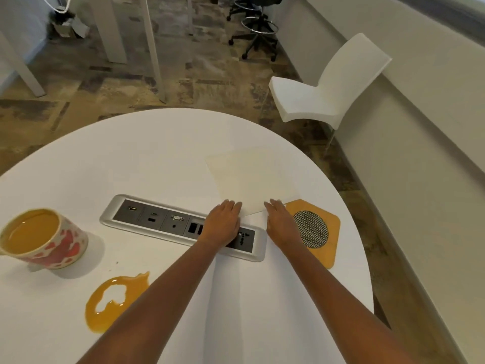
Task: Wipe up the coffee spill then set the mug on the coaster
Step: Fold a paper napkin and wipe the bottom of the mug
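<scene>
A red-and-white patterned mug (49,243) full of tan coffee stands at the left of the white round table (147,153). An orange-brown coffee spill (110,303) lies in front of it, partly hidden by my left forearm. A flat cream napkin (249,179) lies at the far right. An orange coaster (320,232) with a woven metal disc sits just right of my right hand (279,222). My left hand (224,222) rests over the socket panel. Both hands lie flat with fingertips at the napkin's near edge, holding nothing.
A silver socket panel (157,219) is set into the table's middle. A white chair (328,85) stands beyond the table's right edge along a wall. Black stools (257,30) and white table legs (154,48) stand on the patterned floor farther back.
</scene>
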The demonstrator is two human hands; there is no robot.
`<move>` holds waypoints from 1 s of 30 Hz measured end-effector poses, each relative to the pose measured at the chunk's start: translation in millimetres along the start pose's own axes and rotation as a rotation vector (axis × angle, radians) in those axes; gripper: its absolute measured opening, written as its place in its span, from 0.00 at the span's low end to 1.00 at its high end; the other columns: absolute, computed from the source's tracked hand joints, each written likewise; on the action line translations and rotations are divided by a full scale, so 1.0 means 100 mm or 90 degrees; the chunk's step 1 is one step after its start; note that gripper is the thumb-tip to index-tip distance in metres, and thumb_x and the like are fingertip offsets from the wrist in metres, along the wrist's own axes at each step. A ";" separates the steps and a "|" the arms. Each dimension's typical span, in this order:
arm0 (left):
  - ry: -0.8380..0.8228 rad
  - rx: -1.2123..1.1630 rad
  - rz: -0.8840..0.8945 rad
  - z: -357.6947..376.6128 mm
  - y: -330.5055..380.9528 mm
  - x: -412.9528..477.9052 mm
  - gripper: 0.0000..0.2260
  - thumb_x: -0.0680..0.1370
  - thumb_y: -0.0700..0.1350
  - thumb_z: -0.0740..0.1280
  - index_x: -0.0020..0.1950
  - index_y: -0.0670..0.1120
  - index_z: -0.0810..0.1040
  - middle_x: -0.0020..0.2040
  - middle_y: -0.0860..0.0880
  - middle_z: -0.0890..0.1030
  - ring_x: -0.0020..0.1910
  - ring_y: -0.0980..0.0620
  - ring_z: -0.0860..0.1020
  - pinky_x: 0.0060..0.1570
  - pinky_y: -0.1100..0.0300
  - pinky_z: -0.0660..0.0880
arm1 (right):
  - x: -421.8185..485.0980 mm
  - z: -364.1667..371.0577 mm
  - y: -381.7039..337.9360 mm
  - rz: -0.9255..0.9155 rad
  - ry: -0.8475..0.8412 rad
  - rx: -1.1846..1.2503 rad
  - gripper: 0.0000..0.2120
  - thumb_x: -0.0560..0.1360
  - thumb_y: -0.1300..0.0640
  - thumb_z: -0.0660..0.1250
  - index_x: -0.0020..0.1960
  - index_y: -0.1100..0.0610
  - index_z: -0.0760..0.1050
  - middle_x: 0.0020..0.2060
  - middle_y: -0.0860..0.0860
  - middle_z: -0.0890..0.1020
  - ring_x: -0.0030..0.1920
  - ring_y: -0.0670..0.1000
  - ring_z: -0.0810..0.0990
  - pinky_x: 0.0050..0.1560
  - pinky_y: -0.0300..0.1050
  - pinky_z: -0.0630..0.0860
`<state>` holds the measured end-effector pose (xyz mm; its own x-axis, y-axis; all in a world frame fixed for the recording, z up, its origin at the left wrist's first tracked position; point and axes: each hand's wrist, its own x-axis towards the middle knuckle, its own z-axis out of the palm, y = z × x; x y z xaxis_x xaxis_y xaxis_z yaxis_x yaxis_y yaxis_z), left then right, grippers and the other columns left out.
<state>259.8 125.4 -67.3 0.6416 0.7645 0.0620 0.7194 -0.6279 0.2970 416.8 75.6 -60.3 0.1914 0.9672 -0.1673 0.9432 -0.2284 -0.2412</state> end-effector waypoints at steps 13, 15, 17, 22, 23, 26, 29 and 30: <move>-0.075 0.015 -0.130 0.17 0.06 0.16 0.16 0.77 0.41 0.56 0.65 0.41 0.65 0.64 0.42 0.68 0.61 0.42 0.69 0.51 0.51 0.71 | 0.49 -0.25 0.52 0.294 0.081 0.106 0.23 0.78 0.50 0.57 0.65 0.66 0.65 0.62 0.62 0.70 0.64 0.61 0.68 0.61 0.56 0.68; -0.053 0.004 -0.125 0.19 0.06 0.14 0.16 0.77 0.40 0.57 0.65 0.39 0.66 0.64 0.40 0.69 0.61 0.41 0.69 0.51 0.50 0.71 | 0.52 -0.24 0.54 0.300 0.079 0.101 0.22 0.78 0.50 0.58 0.65 0.66 0.66 0.62 0.61 0.71 0.64 0.60 0.68 0.61 0.56 0.68; -0.038 -0.007 -0.119 0.21 0.06 0.13 0.16 0.76 0.39 0.57 0.64 0.39 0.67 0.63 0.39 0.70 0.61 0.40 0.70 0.50 0.49 0.72 | 0.54 -0.23 0.55 0.297 0.105 0.118 0.20 0.78 0.52 0.59 0.64 0.65 0.67 0.61 0.61 0.71 0.63 0.60 0.69 0.61 0.57 0.68; -0.030 -0.024 -0.122 0.20 0.08 0.12 0.16 0.76 0.38 0.58 0.63 0.38 0.68 0.62 0.39 0.71 0.60 0.40 0.70 0.51 0.48 0.71 | 0.54 -0.21 0.52 0.247 0.198 0.168 0.15 0.78 0.58 0.57 0.62 0.65 0.69 0.58 0.62 0.75 0.59 0.61 0.74 0.59 0.55 0.70; -0.032 -0.024 -0.122 0.19 0.08 0.13 0.16 0.76 0.39 0.57 0.64 0.39 0.67 0.63 0.39 0.71 0.61 0.40 0.70 0.52 0.49 0.71 | 0.54 -0.21 0.50 0.236 0.218 0.194 0.14 0.78 0.59 0.57 0.61 0.66 0.70 0.57 0.63 0.76 0.58 0.61 0.74 0.58 0.54 0.71; -0.056 -0.003 -0.125 0.19 0.07 0.13 0.17 0.77 0.40 0.56 0.66 0.41 0.65 0.65 0.42 0.68 0.63 0.43 0.68 0.55 0.52 0.70 | 0.56 -0.24 0.43 0.232 0.274 0.291 0.13 0.78 0.62 0.57 0.57 0.68 0.73 0.53 0.64 0.78 0.54 0.61 0.76 0.53 0.52 0.73; -0.074 0.026 -0.133 0.15 0.09 0.15 0.17 0.78 0.43 0.54 0.67 0.42 0.63 0.66 0.43 0.67 0.64 0.45 0.66 0.57 0.54 0.68 | 0.57 -0.32 0.34 0.249 0.286 0.417 0.13 0.77 0.62 0.61 0.57 0.68 0.75 0.52 0.64 0.81 0.53 0.61 0.79 0.52 0.51 0.75; -0.069 0.026 -0.138 0.13 0.11 0.17 0.17 0.79 0.45 0.54 0.67 0.42 0.62 0.66 0.43 0.67 0.65 0.45 0.66 0.58 0.54 0.67 | 0.56 -0.35 0.31 0.247 0.280 0.464 0.13 0.76 0.62 0.62 0.57 0.67 0.75 0.51 0.64 0.82 0.52 0.61 0.79 0.53 0.51 0.76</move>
<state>282.2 129.3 -75.3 0.4943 0.8634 -0.1016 0.8522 -0.4581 0.2528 466.3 126.7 -43.4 0.6835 0.7297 -0.0204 0.4171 -0.4133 -0.8094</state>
